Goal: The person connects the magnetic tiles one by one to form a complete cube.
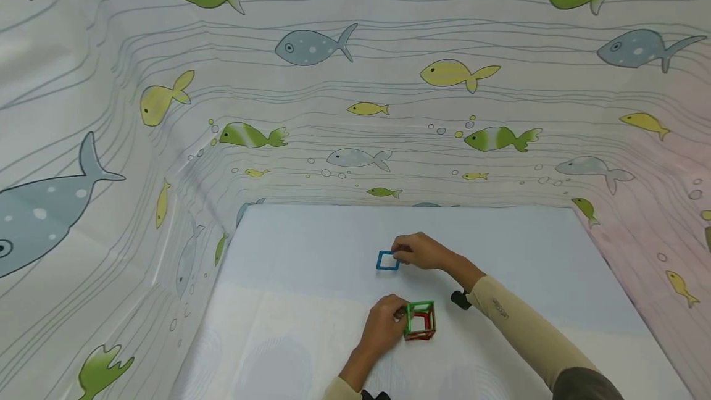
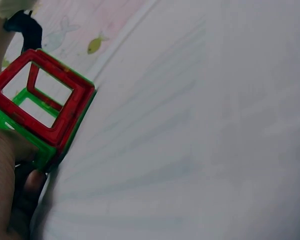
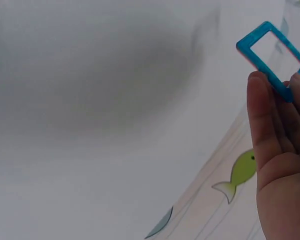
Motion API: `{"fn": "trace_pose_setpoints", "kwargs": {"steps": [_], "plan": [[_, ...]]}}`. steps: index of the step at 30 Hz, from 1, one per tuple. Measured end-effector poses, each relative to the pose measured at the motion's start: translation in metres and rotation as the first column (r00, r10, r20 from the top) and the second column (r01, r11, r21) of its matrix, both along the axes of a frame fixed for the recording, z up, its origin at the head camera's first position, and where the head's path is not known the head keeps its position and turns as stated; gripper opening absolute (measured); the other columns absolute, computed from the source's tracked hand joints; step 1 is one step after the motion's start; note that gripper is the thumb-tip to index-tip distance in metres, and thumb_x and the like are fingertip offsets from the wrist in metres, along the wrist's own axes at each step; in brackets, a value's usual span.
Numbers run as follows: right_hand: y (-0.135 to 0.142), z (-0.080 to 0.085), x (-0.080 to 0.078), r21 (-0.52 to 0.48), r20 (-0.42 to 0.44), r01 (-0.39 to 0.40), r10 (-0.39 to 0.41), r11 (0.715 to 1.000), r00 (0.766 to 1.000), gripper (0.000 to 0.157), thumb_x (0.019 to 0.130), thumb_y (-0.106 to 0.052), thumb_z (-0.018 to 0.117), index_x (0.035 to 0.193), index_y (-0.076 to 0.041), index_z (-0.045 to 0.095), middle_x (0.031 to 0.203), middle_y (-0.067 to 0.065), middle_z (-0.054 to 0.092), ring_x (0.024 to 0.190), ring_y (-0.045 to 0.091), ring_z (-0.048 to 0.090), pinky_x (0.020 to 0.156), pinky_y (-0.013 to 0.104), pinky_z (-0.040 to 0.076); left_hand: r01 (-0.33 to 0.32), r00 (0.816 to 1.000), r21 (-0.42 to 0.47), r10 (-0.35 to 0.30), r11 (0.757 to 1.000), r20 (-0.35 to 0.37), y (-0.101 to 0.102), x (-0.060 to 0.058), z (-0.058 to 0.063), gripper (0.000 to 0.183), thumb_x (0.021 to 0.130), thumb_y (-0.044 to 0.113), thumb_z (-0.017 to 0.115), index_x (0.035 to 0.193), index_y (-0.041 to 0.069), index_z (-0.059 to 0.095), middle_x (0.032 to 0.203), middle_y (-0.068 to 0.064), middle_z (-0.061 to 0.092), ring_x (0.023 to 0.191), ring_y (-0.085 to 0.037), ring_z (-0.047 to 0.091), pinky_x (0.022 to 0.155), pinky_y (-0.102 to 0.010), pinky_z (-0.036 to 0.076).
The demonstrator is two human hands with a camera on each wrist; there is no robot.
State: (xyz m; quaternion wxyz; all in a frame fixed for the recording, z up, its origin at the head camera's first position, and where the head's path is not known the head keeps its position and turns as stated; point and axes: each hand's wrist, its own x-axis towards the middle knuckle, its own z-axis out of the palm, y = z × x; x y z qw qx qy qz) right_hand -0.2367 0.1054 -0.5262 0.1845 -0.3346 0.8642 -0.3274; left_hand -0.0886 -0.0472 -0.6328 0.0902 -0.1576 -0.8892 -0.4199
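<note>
A cube [image 1: 420, 320] built of red and green magnetic frame tiles stands on the white tabletop. My left hand [image 1: 384, 322] grips its left side, with the thumb and fingers partly hidden. In the left wrist view, a red square face of the cube [image 2: 65, 128] shows, with green tiles at its side. Farther back, my right hand [image 1: 420, 250] pinches a blue square frame tile [image 1: 380, 260] by its right edge. Seen from the right wrist, the blue tile [image 3: 255, 60] sits between thumb and fingertips, its middle an open window.
The white tabletop [image 1: 300, 245] spreads around both hands, its back edge meeting a fish-printed sheet [image 1: 389, 91]. That sheet also rises along the left and right sides. A black wrist strap [image 1: 460, 300] shows beside the right forearm.
</note>
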Motion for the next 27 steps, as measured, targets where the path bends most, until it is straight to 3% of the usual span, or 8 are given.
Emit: {"fn": "trace_pose_setpoints", "kwargs": {"steps": [5, 9, 12, 18, 22, 27], "plan": [[0.021, 0.007, 0.011, -0.037, -0.071, 0.060, -0.063, 0.998, 0.996, 0.013, 0.098, -0.017, 0.063, 0.106, -0.008, 0.069, 0.094, 0.000, 0.072, 0.081, 0.010, 0.065, 0.069, 0.022, 0.053, 0.003, 1.000, 0.007, -0.003, 1.000, -0.008, 0.001, 0.000, -0.001, 0.006, 0.090, 0.015, 0.074, 0.096, 0.015, 0.074, 0.086, 0.009, 0.065, 0.078, 0.005, 0.056, 0.067, -0.009, 0.049], [0.036, 0.010, 0.021, -0.072, -0.091, 0.104, -0.111, 0.992, 0.990, 0.006, 0.097, -0.018, 0.065, 0.100, -0.013, 0.067, 0.092, -0.001, 0.071, 0.077, 0.008, 0.059, 0.063, 0.022, 0.050, -0.005, 0.999, 0.010, 0.006, 1.000, -0.042, 0.001, -0.002, -0.003, 0.008, 0.087, 0.013, 0.076, 0.095, 0.014, 0.073, 0.086, 0.008, 0.066, 0.078, 0.004, 0.057, 0.067, -0.009, 0.049], [0.046, 0.010, 0.029, -0.103, -0.014, 0.136, -0.139, 0.985, 0.990, 0.005, 0.096, -0.016, 0.066, 0.098, -0.012, 0.068, 0.090, 0.006, 0.071, 0.072, 0.009, 0.059, 0.060, 0.027, 0.053, -0.005, 0.998, 0.015, 0.006, 1.000, -0.069, 0.001, -0.002, -0.004, 0.011, 0.085, 0.009, 0.077, 0.094, 0.015, 0.073, 0.085, 0.007, 0.066, 0.078, 0.003, 0.058, 0.066, -0.010, 0.049], [0.060, 0.004, 0.041, -0.139, 0.115, 0.189, -0.173, 0.972, 0.978, 0.007, 0.094, -0.012, 0.068, 0.098, -0.007, 0.069, 0.092, 0.018, 0.071, 0.072, 0.012, 0.068, 0.068, 0.039, 0.059, 0.005, 0.995, 0.004, -0.004, 1.000, -0.097, 0.000, -0.001, -0.005, 0.010, 0.086, 0.009, 0.076, 0.094, 0.015, 0.073, 0.085, 0.007, 0.066, 0.077, 0.002, 0.058, 0.066, -0.009, 0.048], [0.066, 0.003, 0.048, -0.174, 0.149, 0.246, -0.221, 0.954, 0.964, 0.016, 0.093, -0.012, 0.070, 0.109, -0.010, 0.071, 0.096, 0.015, 0.070, 0.075, 0.017, 0.070, 0.071, 0.046, 0.059, 0.006, 0.994, -0.003, -0.006, 1.000, -0.105, 0.000, -0.001, -0.005, 0.010, 0.086, 0.009, 0.076, 0.094, 0.015, 0.073, 0.085, 0.007, 0.066, 0.077, 0.002, 0.058, 0.066, -0.009, 0.048], [0.072, 0.001, 0.055, -0.202, 0.144, 0.247, -0.221, 0.948, 0.965, 0.029, 0.093, -0.010, 0.069, 0.122, -0.005, 0.069, 0.097, 0.008, 0.063, 0.076, 0.019, 0.068, 0.070, 0.047, 0.059, 0.003, 0.996, -0.005, -0.004, 1.000, -0.092, 0.001, -0.001, -0.005, 0.010, 0.086, 0.011, 0.077, 0.095, 0.015, 0.073, 0.086, 0.007, 0.066, 0.077, 0.002, 0.058, 0.066, -0.009, 0.048]]}}
